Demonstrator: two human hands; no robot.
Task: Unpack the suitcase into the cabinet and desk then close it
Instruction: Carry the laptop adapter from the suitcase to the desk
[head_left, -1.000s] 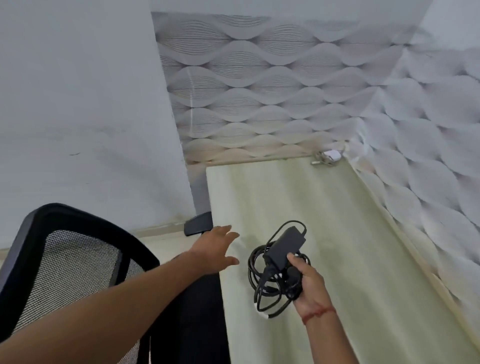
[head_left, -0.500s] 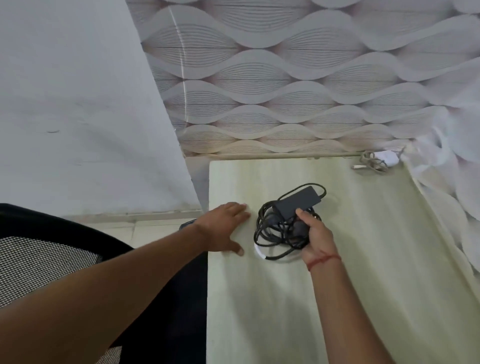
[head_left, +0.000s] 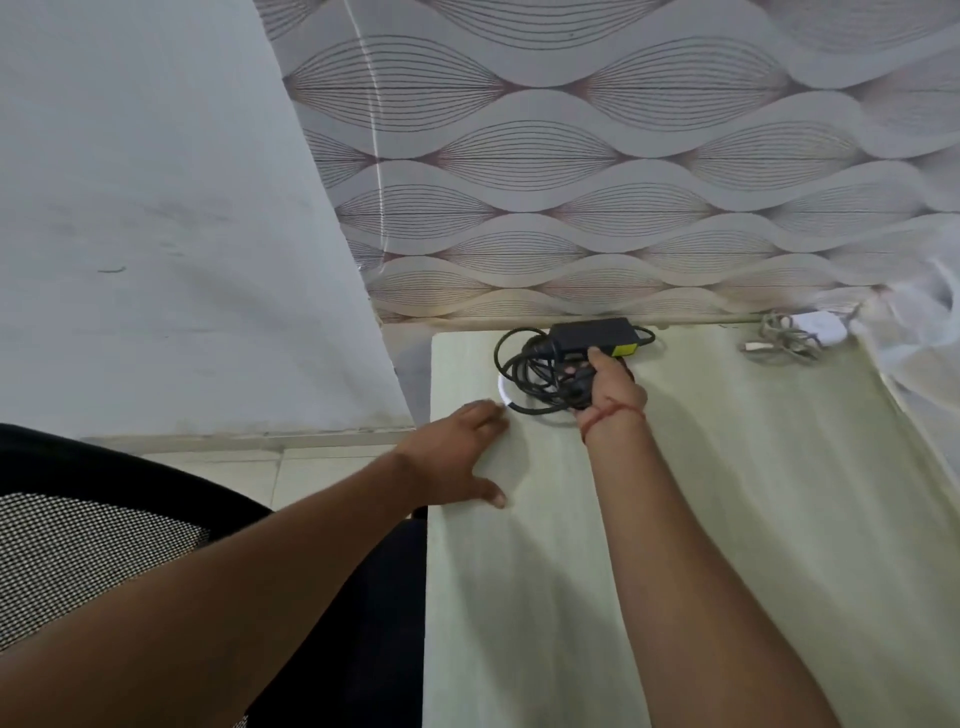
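Right hand (head_left: 613, 392) grips, apparently by its coiled cable, the black power adapter (head_left: 595, 336) at the far edge of the desk (head_left: 753, 493); left hand (head_left: 457, 457) rests flat, fingers spread

Single head-worn wide-angle view, looking forward and steeply down from above the near edge of the pale wood-grain desk (head_left: 753, 519). It is facing the far wall with grey wave-pattern wallpaper (head_left: 597, 156), which is filling the top of frame. Both forearms are entering from the near side, close to the lens. A black mesh office chair (head_left: 93, 545) is sitting at near left. No second view sharing the scene.
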